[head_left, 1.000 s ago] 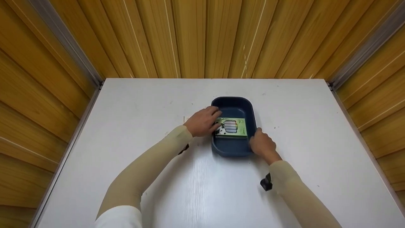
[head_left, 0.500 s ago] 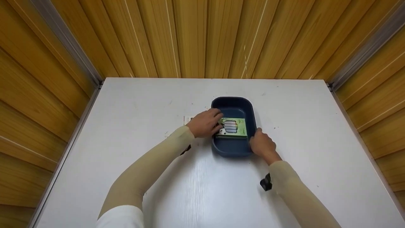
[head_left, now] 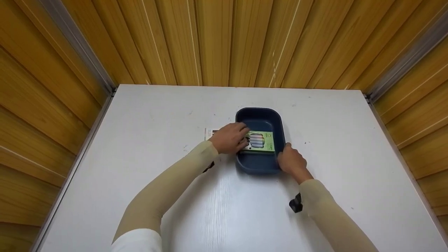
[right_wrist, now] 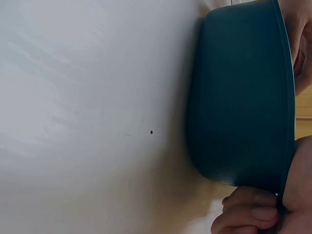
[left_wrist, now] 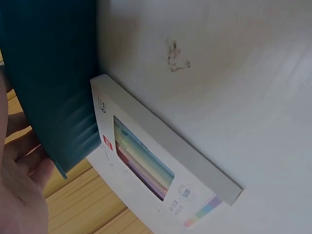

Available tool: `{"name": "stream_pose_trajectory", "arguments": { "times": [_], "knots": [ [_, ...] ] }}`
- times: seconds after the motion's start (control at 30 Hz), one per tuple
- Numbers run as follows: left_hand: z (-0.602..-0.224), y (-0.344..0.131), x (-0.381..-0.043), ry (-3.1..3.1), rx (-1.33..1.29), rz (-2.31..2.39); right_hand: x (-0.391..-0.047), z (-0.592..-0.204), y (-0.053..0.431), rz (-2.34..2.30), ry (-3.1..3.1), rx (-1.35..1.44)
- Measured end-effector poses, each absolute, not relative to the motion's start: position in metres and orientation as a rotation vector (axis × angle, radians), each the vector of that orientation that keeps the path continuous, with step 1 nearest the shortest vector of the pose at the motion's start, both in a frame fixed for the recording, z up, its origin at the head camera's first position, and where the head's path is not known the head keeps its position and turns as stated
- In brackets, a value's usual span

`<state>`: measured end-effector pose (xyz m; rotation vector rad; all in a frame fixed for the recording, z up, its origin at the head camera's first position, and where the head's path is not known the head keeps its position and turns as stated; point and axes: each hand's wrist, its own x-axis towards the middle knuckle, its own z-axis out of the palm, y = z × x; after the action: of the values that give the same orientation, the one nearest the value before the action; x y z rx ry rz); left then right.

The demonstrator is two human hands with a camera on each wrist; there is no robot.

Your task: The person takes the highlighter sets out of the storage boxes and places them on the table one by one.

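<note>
A dark blue plastic bin (head_left: 260, 164) stands on the white table in the head view. Inside it, a green box with pictured markers (head_left: 267, 141) lies crosswise. My left hand (head_left: 230, 137) reaches over the bin's left rim, its loosely bent fingers over the box's left end; whether they touch it is hidden. My right hand (head_left: 292, 160) grips the right rim, and its curled fingers (right_wrist: 246, 214) show in the right wrist view. Outside the bin's left wall lies a white windowed box of coloured pens (left_wrist: 161, 161), mostly covered by my left hand in the head view.
The white table (head_left: 168, 115) carries small dark marks. Yellow wood-look panels (head_left: 210, 42) rise behind it and at both sides, with grey metal strips at the corners.
My left hand has shifted slightly right, farther over the green box, covering its panda picture. More of the white box shows behind that hand. My right hand keeps its hold on the rim.
</note>
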<state>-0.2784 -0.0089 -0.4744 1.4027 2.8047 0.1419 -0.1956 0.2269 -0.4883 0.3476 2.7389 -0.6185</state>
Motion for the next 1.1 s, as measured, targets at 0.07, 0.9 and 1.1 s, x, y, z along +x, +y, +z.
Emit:
{"name": "stream_pose_trajectory", "arguments": {
  "times": [0.07,0.9,1.1],
  "knots": [
    [-0.475,-0.008,-0.278,2.8,1.419,0.143,-0.195,-0.489,0.227,-0.621,2.735,0.346],
    [-0.481,0.011,-0.283,2.745,1.388,0.039,-0.194,-0.49,0.226,-0.644,2.744,0.332],
    [-0.479,0.016,-0.28,2.748,1.386,-0.007,-0.194,-0.492,0.227,-0.654,2.754,0.329]
  ]
}}
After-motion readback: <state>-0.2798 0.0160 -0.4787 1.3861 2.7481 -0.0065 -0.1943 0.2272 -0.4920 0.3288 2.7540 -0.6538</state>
